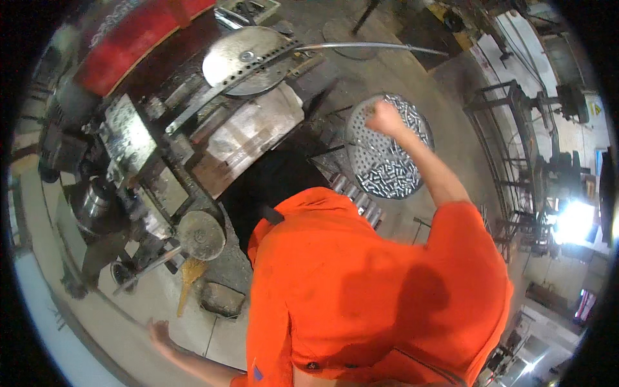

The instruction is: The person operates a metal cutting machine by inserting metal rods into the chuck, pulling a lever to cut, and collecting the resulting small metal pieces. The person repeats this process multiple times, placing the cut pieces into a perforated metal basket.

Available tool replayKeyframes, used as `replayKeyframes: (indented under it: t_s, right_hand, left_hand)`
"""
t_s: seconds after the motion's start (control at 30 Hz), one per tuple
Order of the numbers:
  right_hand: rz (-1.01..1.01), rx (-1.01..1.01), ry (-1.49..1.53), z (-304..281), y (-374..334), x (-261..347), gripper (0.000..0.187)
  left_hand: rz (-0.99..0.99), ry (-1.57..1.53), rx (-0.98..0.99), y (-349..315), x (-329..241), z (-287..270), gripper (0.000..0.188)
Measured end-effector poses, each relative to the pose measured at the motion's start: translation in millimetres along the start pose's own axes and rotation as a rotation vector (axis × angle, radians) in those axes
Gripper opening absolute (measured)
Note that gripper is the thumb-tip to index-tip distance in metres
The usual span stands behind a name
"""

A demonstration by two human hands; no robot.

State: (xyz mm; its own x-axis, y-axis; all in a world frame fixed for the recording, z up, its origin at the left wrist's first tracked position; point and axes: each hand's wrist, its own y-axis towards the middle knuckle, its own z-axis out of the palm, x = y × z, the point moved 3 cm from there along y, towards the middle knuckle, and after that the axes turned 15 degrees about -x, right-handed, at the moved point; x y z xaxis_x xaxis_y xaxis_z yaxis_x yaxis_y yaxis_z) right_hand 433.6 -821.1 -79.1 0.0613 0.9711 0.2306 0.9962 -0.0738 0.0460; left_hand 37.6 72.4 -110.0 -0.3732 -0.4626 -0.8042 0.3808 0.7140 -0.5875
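My right hand (385,119) reaches out ahead of me, closed in a fist at the far left rim of a round perforated metal tray (361,151). The tray holds several small shiny metal cylinders (387,171), heaped toward its right and near side. Nothing shows inside the fist. My left hand (158,332) hangs low at the left with its fingers apart, holding nothing, above the concrete floor (161,303). My orange shirt (361,290) fills the lower middle of the view.
A bending machine (161,161) with a round steel disc (245,58) stands to my left, with a long curved rod (374,46) leading off the disc. A red guard (129,39) lies behind it. Metal racks (516,135) and a glaring lamp (574,222) are on the right.
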Motion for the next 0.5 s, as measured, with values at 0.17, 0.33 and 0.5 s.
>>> replayKeyframes:
  t_s: [0.17, 0.33, 0.5]
  right_hand:
    - [0.032, 0.23, -0.07, 72, -138, -64, 0.029]
    - [-0.083, 0.342, -0.027, 104, -155, -78, 0.031]
    - [-0.133, 0.421, -0.013, 126, -139, -90, 0.038]
  left_hand:
    - [0.139, 0.396, -0.204, -64, -34, 69, 0.061]
    - [-0.012, 0.264, -0.282, -32, -30, 43, 0.062]
    - [0.082, 0.173, 0.049, -1, -22, -21, 0.064]
